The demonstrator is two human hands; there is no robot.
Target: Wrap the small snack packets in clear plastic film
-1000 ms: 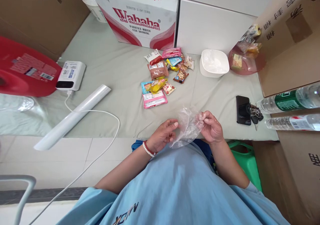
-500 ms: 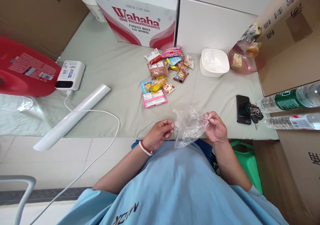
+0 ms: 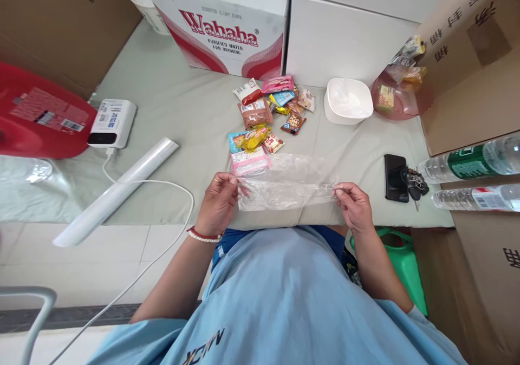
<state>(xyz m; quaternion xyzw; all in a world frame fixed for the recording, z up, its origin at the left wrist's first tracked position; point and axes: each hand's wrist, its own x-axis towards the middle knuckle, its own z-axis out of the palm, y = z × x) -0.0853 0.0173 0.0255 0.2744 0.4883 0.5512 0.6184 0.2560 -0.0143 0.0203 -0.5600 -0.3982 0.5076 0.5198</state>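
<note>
Clear plastic bag (image 3: 286, 183): stretched flat and wide above the near edge of the desk (image 3: 182, 105), held between both hands, just in front of the pink snack packet (image 3: 249, 162), which shows partly through the film. Judged very light, thin, limp and without stiffness; likely to sag, cling to itself and crumple when released; slippery under dry fingers and easy to tear if pulled hard against a pinch. Best taken at the edges or corners, with a fingertip pinch, not at the middle, where the film only bunches. Left hand (image 3: 218, 202): thumb and fingers closed in a pinch on the left edge of the bag. Right hand (image 3: 355, 205): likewise pinched shut on the right edge. Beyond the bag: a loose heap of small snack packets (image 3: 270, 110) on the grey-green cover of the desk, a white bowl (image 3: 348, 100) to the right of them, a pink container (image 3: 400, 97) with more packets beside it. Black phone (image 3: 395, 177) and keys (image 3: 415, 185) near the right hand. White roll (image 3: 117, 191), white cable (image 3: 162, 213) and power bank (image 3: 112, 122) well to the left. Cartons along the far side.
</note>
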